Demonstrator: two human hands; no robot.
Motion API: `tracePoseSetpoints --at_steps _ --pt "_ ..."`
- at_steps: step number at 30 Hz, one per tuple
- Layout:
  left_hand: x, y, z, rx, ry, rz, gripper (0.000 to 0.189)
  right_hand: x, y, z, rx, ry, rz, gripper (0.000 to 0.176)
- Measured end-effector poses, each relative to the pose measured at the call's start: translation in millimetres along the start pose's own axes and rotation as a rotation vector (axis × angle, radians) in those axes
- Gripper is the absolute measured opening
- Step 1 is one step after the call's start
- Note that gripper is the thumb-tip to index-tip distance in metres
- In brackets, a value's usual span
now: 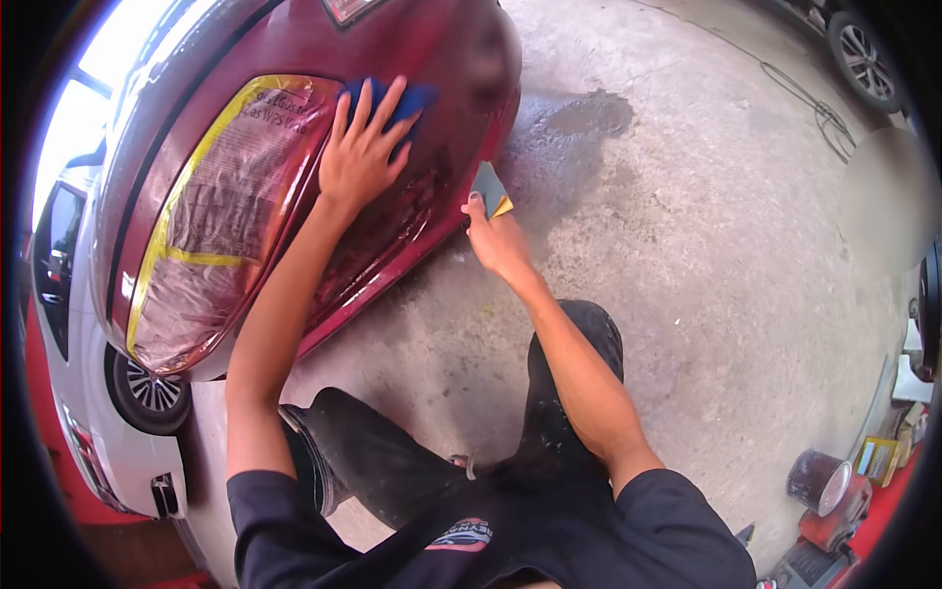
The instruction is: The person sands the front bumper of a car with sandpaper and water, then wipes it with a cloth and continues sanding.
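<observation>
On the dark red car bumper (pixel 392 211), my left hand (pixel 358 162) presses a blue cloth (pixel 417 101) against the wet-looking paint. Its fingers are spread over the cloth, which shows between them and beside the thumb. Just off the bumper's edge, my right hand (pixel 494 236) pinches a folded sheet of sandpaper (pixel 488 184), grey on one face and yellow on the other. The thumb lies on top of the sheet. Left of my left hand, the headlight (pixel 211 211) is covered with clear plastic and yellow masking tape (pixel 162 240), with handwriting near its top.
Wet patches darken the concrete floor (pixel 706 294) beside the bumper. A white car (pixel 108 432) stands at the left. A dark tub (pixel 819 481), a yellow tin (pixel 876 459) and a red container (pixel 839 520) sit at lower right. A car wheel (pixel 865 61) and a hose (pixel 819 113) are at upper right.
</observation>
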State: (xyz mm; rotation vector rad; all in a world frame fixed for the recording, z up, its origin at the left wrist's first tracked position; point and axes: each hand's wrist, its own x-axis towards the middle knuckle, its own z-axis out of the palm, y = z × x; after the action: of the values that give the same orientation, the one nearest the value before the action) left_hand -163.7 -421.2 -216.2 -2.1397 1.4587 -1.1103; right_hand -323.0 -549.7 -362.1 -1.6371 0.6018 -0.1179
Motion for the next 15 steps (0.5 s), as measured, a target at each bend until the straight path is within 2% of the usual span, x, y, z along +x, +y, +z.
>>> tracePoseSetpoints --at_steps 3,8,13,15 --pt "53 6 26 0.032 0.056 -0.027 0.053 -7 -8 6 0.014 -0.011 -0.022 0.078" --pt "76 26 51 0.147 -0.048 0.095 0.052 -7 0 28 0.083 0.019 -0.068 0.076" --pt "15 25 42 0.123 -0.178 0.249 0.047 -10 -5 28 0.067 -0.029 -0.066 0.074" --pt "-24 16 26 0.085 -0.125 0.208 0.045 -9 -3 24 0.020 -0.017 -0.077 0.074"
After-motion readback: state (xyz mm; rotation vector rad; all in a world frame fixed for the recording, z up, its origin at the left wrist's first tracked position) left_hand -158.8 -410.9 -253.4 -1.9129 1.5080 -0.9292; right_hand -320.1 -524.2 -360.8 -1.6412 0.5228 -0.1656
